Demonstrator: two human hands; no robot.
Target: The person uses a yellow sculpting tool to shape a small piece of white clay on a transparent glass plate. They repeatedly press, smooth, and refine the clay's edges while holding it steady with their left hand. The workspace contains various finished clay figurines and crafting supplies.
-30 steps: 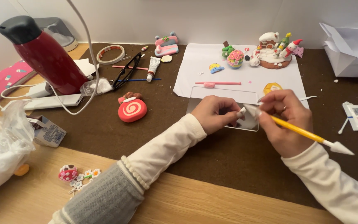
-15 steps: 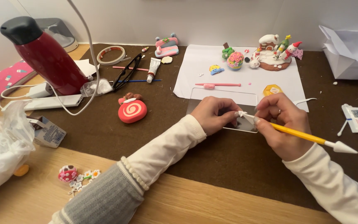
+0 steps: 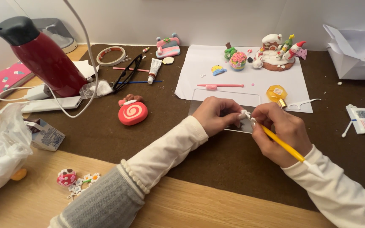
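I'm pinching a white clay piece [image 3: 245, 115] in my left hand [image 3: 217, 115], right hand [image 3: 280, 131] gripping the yellow tool [image 3: 281, 143] at three o'clock; pressing hard could squash it.

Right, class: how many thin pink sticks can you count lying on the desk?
2: one pink stick on the white paper, another on the brown mat beside the black glasses. Others may be hidden.

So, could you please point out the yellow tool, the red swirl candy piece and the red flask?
yellow tool [image 3: 283, 144], head view, middle of its shaft
red swirl candy piece [image 3: 132, 113], head view, centre of the swirl
red flask [image 3: 47, 61], head view, middle of its body
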